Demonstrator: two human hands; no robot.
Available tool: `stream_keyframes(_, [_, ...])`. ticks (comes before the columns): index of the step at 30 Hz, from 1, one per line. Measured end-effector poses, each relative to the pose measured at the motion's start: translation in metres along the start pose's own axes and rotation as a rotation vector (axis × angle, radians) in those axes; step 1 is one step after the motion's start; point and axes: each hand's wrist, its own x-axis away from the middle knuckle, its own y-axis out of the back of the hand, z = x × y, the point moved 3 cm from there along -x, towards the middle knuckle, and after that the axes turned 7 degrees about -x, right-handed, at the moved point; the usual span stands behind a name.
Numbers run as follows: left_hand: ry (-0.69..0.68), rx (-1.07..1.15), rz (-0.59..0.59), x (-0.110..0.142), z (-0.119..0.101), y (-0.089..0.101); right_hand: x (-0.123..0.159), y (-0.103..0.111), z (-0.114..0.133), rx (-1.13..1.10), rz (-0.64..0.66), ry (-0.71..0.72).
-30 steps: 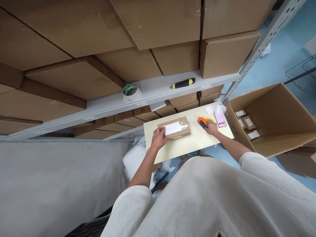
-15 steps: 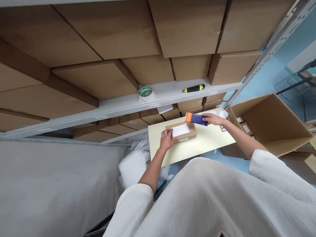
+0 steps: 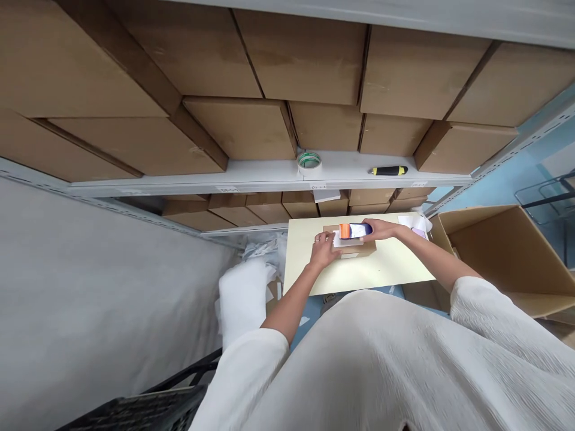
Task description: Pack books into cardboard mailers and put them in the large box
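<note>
A small cardboard box (image 3: 369, 246) lies on the pale yellow board (image 3: 305, 272), with a white paper (image 3: 340, 241) on its top. My left hand (image 3: 324, 250) grips the left end of this box, fingers bent over the paper's edge. Held by its right end in my right hand (image 3: 376, 230) is a flat orange and dark blue packet (image 3: 347, 231), with a whitish patch in its middle. This packet is above the box top and hides part of the paper; whether they touch I cannot tell.
Cardboard boxes (image 3: 242, 126) fill the shelves ahead. On the shelf edge are a tape roll (image 3: 309, 169) and a black-yellow cutter (image 3: 389, 171). A large open carton (image 3: 507, 251) stands right of the board, white wrapping (image 3: 245, 293) at left, a black crate (image 3: 148, 410) lower left.
My right hand has brought the packet left and over the cardboard box, turning it so a whitish patch shows. My left hand stays at the box. The camera view has shifted.
</note>
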Motion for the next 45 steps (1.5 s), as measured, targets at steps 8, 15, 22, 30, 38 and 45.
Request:
stream_keyframes(8, [0.118, 0.174, -0.178, -0.001, 0.003, 0.02, -0.006, -0.01, 0.005, 0.21, -0.111, 0.115])
stream_keyframes(15, [0.277, 0.576, -0.318, -0.015, -0.012, 0.04, -0.009, -0.012, 0.006, 0.221, -0.081, 0.071])
stream_keyframes(22, [0.39, 0.888, -0.258, -0.03, -0.023, 0.03, -0.007, -0.014, 0.008, 0.24, -0.08, 0.062])
stream_keyframes(30, [0.448, 1.045, -0.26, -0.033, -0.02, 0.024, -0.009, -0.015, 0.002, 0.23, -0.08, 0.082])
stream_keyframes(38, [0.442, 0.975, -0.272, -0.031, -0.015, 0.026, 0.001, -0.013, 0.005, 0.193, -0.08, 0.072])
stream_keyframes(45, [0.446, 0.931, -0.274, -0.029, -0.022, 0.031, 0.002, -0.011, 0.003, 0.184, -0.076, 0.073])
